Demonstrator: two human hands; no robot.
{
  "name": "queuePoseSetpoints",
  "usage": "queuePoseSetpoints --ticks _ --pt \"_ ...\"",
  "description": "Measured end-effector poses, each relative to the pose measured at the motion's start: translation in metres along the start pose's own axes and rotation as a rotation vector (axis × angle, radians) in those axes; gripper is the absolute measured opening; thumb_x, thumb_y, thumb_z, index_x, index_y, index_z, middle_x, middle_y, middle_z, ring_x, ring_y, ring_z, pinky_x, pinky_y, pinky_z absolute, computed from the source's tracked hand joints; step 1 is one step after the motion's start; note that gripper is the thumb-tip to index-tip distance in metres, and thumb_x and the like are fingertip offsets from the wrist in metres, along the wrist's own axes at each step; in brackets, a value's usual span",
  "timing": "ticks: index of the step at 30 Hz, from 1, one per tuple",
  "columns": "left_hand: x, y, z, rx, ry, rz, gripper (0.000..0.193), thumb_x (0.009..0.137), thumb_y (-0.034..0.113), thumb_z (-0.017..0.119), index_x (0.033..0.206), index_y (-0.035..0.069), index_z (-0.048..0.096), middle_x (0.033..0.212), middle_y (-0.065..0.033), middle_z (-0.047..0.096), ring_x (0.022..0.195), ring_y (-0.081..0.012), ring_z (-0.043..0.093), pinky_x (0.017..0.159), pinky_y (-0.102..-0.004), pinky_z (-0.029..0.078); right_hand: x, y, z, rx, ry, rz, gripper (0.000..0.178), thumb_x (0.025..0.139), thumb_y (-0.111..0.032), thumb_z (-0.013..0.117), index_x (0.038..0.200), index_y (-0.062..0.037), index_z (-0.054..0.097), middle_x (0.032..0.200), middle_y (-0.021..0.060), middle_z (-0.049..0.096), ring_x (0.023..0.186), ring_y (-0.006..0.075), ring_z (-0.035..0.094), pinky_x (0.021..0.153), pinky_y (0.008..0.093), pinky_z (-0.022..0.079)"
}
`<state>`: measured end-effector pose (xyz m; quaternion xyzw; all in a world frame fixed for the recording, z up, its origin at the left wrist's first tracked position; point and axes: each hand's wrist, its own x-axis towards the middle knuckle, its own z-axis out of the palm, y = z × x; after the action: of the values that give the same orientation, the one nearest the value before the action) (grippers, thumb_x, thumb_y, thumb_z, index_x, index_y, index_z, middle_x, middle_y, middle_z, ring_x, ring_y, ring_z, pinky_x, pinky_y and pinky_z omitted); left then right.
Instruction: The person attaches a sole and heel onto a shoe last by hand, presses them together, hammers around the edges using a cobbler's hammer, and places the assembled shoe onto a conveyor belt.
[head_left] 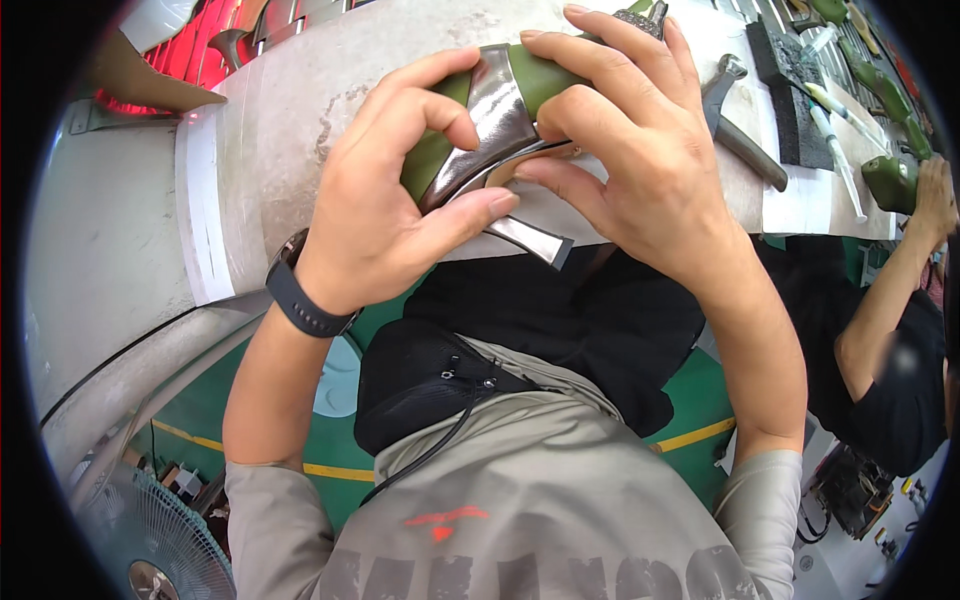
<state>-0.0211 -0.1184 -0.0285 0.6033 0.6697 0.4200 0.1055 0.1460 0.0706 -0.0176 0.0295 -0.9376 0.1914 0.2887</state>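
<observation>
Between my two hands is a green shoe last [541, 80] with a wide, shiny silver strap [497, 92] across it. A slim, silvery heel-like piece [535, 240] sticks out below, flaring at its end. My left hand [375, 190] wraps round the left end, its thumb along the lower edge beside the strap. My right hand [640, 150] holds the right part, fingers over the top and thumb pressed at the underside. My palms and fingers hide much of the last. At its far right end, a dark textured part [642, 20] shows past my fingers.
A hammer [740, 130] lies right of my right hand, by a black block [785, 95] and several syringes [838, 160]. A co-worker's hand [935, 195] holds another green last [888, 184]. A cardboard flap [145, 80] and red-lit rack [205, 45] stand far left; a fan [150, 530] lower left.
</observation>
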Motion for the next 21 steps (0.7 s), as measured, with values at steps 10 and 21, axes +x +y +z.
queuePoseSetpoints --ticks 10,21 --pt "0.01 -0.002 0.012 0.008 0.024 0.015 0.032 0.074 0.007 0.081 0.097 0.006 0.058 0.152 -0.0283 0.055 0.134 -0.0395 0.06 0.111 -0.0432 0.046 -0.008 0.004 0.018 -0.24 0.01 -0.092 0.032 0.075 -0.03 0.086 0.092 -0.0116 0.066 0.14 0.0113 0.066 0.133 0.0353 0.058 0.116 0.0687 0.031" --pt "0.01 0.005 0.025 0.181 0.123 0.03 0.02 0.07 0.001 0.072 0.085 0.007 0.059 0.146 -0.0268 0.062 0.131 -0.0435 0.062 0.106 -0.0471 0.048 -0.007 0.047 0.021 -0.464 0.069 -0.396 0.029 0.071 -0.019 0.088 0.08 -0.0092 0.062 0.132 0.0063 0.074 0.128 0.0306 0.064 0.121 0.0686 0.023"
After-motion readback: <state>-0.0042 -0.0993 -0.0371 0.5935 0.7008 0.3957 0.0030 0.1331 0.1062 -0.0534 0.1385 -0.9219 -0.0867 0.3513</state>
